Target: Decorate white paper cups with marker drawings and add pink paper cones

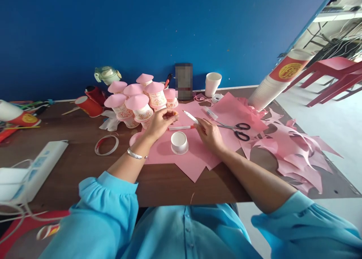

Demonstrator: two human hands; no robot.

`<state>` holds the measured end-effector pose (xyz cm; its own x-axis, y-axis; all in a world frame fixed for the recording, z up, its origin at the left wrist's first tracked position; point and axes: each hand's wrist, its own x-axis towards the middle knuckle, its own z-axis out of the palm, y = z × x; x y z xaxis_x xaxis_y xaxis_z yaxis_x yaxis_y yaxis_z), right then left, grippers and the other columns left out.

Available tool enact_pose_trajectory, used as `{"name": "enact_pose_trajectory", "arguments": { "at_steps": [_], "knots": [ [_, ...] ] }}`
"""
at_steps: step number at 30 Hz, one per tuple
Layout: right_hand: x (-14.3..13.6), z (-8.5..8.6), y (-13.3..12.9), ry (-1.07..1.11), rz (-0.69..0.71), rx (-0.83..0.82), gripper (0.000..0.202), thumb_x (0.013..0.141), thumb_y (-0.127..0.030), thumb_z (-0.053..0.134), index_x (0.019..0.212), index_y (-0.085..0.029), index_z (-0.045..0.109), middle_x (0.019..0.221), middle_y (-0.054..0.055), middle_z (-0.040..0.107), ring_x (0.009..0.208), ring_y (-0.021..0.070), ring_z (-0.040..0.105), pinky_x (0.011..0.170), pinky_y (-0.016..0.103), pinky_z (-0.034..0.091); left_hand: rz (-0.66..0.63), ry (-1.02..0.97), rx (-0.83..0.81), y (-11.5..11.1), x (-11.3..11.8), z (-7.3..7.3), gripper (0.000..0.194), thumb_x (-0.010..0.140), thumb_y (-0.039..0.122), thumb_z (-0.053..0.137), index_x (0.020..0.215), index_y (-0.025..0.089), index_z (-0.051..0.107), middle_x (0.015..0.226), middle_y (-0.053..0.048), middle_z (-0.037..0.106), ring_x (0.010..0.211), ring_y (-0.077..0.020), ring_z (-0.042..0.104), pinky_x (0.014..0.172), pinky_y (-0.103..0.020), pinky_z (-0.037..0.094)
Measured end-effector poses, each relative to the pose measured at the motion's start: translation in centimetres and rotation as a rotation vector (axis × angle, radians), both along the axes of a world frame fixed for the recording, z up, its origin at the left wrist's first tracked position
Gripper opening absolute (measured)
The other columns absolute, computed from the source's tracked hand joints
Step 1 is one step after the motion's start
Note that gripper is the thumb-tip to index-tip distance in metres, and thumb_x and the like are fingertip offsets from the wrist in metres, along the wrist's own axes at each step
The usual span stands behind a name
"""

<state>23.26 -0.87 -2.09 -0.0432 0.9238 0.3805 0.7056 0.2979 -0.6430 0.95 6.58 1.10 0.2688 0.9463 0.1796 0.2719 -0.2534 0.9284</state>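
Note:
My right hand (209, 134) grips a white marker (190, 116), its tip pointing up and left. Across from it, my left hand (164, 120) pinches a small orange piece that looks like a marker cap (175, 114). Between and below the hands a small white cup (179, 142) rests on pink paper (195, 164). Another white marker with a red end (181, 128) lies just above the cup. To the left of my left hand stand several decorated cups with pink cone tops (137, 101).
Black-handled scissors (241, 131) and a glue tube (210, 113) lie on the right. Pink scraps (299, 153) and a leaning cup stack (271, 86) are beyond. Tape (106, 145) and a power strip (45, 168) lie left; a white cup (212, 84) stands by the wall.

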Motion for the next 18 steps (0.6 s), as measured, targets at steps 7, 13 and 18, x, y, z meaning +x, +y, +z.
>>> {"name": "enact_pose_trajectory", "arguments": {
  "at_steps": [7,13,18],
  "knots": [
    [-0.3,0.0,-0.6,-0.081,0.023,0.023,0.033,0.107,-0.034,0.046,0.126,-0.023,0.070,0.099,0.009,0.080,0.083,0.0239,0.073,0.070,0.030,0.050,-0.064,-0.494,-0.333,-0.3,0.3,-0.9,0.041,0.073,0.047,0.092,0.097,0.018,0.075,0.098,-0.008,0.080,0.081,-0.0143,0.074,0.067,-0.025,0.058],
    [-0.1,0.1,-0.8,-0.084,0.039,0.045,0.030,0.106,-0.034,0.048,0.121,-0.023,0.072,0.100,0.009,0.081,0.081,0.0234,0.073,0.070,0.030,0.051,-0.043,-0.426,-0.113,-0.7,0.1,-1.7,0.041,0.079,0.050,0.089,0.101,0.020,0.072,0.105,-0.007,0.080,0.099,-0.0184,0.077,0.087,-0.034,0.066],
    [-0.1,0.2,-0.8,-0.090,0.041,0.027,0.030,0.106,-0.034,0.050,0.122,-0.022,0.072,0.096,0.008,0.081,0.078,0.0229,0.072,0.067,0.030,0.049,-0.015,-0.075,0.262,-1.1,0.2,-2.2,0.029,0.096,0.046,0.072,0.107,0.019,0.074,0.109,-0.009,0.079,0.098,-0.0178,0.076,0.086,-0.033,0.066]
  ]
}}
